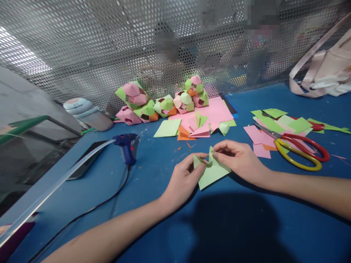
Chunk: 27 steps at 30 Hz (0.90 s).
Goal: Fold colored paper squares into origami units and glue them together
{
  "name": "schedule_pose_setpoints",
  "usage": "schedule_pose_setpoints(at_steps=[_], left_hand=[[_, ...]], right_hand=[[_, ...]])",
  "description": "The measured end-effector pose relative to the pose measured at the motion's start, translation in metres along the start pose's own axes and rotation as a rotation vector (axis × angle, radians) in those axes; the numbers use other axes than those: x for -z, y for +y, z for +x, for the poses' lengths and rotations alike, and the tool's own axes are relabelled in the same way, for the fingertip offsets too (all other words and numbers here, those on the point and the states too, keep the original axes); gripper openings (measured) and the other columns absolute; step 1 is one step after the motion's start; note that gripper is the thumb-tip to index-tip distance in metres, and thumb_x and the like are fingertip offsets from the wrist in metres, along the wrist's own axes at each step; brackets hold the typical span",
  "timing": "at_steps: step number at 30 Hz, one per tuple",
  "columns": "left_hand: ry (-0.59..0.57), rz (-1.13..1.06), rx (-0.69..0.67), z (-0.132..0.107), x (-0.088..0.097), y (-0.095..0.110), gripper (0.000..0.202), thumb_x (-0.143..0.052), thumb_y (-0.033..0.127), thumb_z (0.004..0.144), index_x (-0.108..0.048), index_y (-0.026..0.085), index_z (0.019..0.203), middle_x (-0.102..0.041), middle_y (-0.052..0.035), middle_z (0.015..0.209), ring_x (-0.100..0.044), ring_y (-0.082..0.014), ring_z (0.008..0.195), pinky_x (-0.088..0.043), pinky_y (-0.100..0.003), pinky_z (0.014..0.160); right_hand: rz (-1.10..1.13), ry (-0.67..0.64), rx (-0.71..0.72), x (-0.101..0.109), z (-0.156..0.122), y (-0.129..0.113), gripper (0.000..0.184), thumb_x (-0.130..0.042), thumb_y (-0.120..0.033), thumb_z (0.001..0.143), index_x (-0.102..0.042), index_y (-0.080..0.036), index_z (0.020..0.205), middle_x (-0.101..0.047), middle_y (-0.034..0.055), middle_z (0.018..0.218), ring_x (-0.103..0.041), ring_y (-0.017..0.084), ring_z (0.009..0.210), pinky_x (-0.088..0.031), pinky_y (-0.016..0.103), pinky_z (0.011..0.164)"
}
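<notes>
A light green paper piece (212,170), partly folded, lies on the blue table (236,226) between both hands. My left hand (183,179) pinches its left corner with thumb and fingers. My right hand (238,159) pinches the raised top fold with its fingertips. Both hands rest low on the table, fingers pressed on the paper.
A blue glue gun (126,143) with its cord lies at left. Red and yellow scissors (301,149) sit on paper scraps (263,135) at right. Folded paper balls (164,104) and pink sheets (211,111) are at the back by a perforated metal screen (109,47). A bottle (87,113) lies far left.
</notes>
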<state>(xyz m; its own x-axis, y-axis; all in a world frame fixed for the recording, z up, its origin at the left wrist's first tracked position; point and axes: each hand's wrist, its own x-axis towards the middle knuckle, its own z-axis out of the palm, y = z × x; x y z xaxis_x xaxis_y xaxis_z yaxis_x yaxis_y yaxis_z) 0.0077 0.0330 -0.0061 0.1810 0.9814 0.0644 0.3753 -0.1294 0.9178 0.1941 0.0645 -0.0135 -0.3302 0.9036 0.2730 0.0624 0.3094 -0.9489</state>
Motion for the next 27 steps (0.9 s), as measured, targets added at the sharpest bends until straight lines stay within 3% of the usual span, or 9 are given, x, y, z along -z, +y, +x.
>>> schedule_pose_setpoints(at_steps=[4, 10, 20, 27], left_hand=[[-0.044, 0.007, -0.03, -0.001, -0.001, 0.002, 0.017, -0.053, 0.026, 0.087, -0.063, 0.018, 0.099, -0.063, -0.0029, 0.092, -0.055, -0.0138, 0.08, -0.043, -0.023, 0.07], [-0.081, 0.06, -0.098, -0.001, -0.002, 0.006, 0.018, -0.052, 0.023, 0.087, -0.057, 0.015, 0.071, -0.053, 0.0, 0.074, -0.047, -0.0104, 0.069, -0.04, -0.021, 0.065], [-0.047, 0.114, -0.049, -0.003, -0.005, 0.001, 0.021, -0.052, 0.028, 0.086, -0.053, 0.014, 0.07, -0.042, 0.003, 0.064, -0.036, -0.0088, 0.061, -0.033, -0.02, 0.054], [-0.006, 0.201, -0.095, -0.004, -0.007, 0.0, 0.026, -0.052, 0.025, 0.085, -0.044, 0.015, 0.062, -0.037, 0.0046, 0.059, -0.033, -0.0074, 0.056, -0.029, -0.019, 0.051]], right_hand=[[-0.076, -0.008, 0.051, -0.001, -0.003, -0.006, 0.01, -0.059, -0.024, 0.084, -0.067, -0.02, 0.088, -0.064, -0.0006, 0.084, -0.06, 0.011, 0.077, -0.048, 0.023, 0.069], [-0.095, -0.057, 0.027, -0.005, -0.005, -0.014, 0.012, -0.059, -0.025, 0.085, -0.07, -0.02, 0.088, -0.064, 0.0001, 0.086, -0.059, 0.011, 0.08, -0.047, 0.023, 0.07], [-0.077, -0.062, -0.033, -0.007, -0.005, -0.014, 0.012, -0.059, -0.025, 0.084, -0.07, -0.02, 0.087, -0.066, -0.0006, 0.085, -0.06, 0.011, 0.079, -0.047, 0.023, 0.07], [-0.076, -0.085, -0.025, -0.007, -0.004, -0.012, 0.013, -0.058, -0.024, 0.085, -0.069, -0.02, 0.087, -0.066, -0.0002, 0.086, -0.06, 0.011, 0.08, -0.047, 0.023, 0.071]])
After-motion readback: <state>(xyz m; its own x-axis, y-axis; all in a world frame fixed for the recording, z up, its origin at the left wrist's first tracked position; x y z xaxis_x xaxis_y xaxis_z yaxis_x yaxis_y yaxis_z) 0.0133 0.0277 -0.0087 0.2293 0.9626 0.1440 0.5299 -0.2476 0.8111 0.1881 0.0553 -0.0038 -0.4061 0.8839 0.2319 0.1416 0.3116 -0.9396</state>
